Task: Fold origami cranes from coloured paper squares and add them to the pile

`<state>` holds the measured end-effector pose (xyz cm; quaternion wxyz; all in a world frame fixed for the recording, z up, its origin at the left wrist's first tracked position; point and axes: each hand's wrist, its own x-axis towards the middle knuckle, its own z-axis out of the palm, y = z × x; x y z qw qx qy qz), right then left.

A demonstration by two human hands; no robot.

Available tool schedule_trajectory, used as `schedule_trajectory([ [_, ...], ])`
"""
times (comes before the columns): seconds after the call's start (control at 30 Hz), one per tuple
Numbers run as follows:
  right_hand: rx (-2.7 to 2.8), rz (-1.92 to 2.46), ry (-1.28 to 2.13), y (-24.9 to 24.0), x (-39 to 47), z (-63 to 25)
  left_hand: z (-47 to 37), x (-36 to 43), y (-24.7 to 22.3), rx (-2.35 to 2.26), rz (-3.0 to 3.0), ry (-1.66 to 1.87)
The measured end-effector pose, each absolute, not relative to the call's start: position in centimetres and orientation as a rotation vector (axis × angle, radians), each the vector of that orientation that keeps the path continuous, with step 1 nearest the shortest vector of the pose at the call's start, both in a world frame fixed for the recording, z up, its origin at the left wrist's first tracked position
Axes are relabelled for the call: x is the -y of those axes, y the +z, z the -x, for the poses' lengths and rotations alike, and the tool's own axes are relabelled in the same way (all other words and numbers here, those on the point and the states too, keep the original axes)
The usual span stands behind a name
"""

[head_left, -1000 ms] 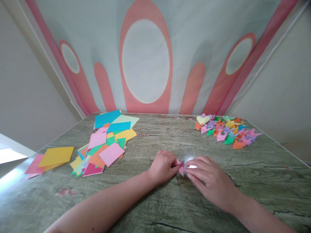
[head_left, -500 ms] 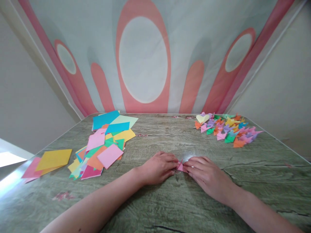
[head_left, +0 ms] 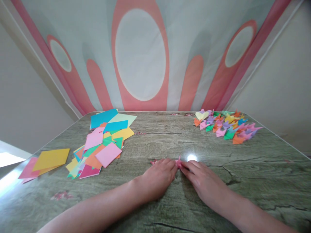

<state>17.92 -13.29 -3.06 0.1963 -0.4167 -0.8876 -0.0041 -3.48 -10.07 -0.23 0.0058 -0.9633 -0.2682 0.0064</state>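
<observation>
Pinching a small pink folded paper [head_left: 179, 162] from either side, the left hand [head_left: 160, 176] and the right hand [head_left: 204, 178] meet near the middle of the table [head_left: 155, 142]. Each grip is closed on the paper at the fingertips; the left thumb is hidden by its own hand, so its exact hold cannot be made out. Only a thin upright point and a sliver of the pink body show; the fingers cover the rest. Both forearms are cut off by the bottom edge.

On the left, a pile of coloured sheets [head_left: 108, 154] overlaps so much that the lower ones show only as corners. Nearer the table's left edge, a yellow sheet [head_left: 51, 159] covers part of a pink sheet [head_left: 28, 170]. At the far right, folded paper figures [head_left: 220, 132] crowd together, too small to separate cleanly. The patterned backdrop [head_left: 141, 51] runs out of view above.
</observation>
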Motion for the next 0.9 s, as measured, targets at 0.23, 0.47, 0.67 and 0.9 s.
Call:
schedule_trajectory([
  [0.23,2.554,1.217,0.011,-2.6,12.8,-18.6,3.5,11.7,1.0,0.84,2.925,0.032],
  [0.47,2.516,1.21,0.035,-2.8,12.8,-18.7,3.2,12.2,0.2,0.81,2.834,0.037],
  [0.67,2.48,1.207,0.164,-2.7,12.6,-18.8,2.5,11.8,-0.4,0.871,2.821,0.03],
  [0.9,2.495,1.204,0.184,-2.4,12.6,-18.8,1.7,11.9,-0.9,0.926,2.766,0.028],
])
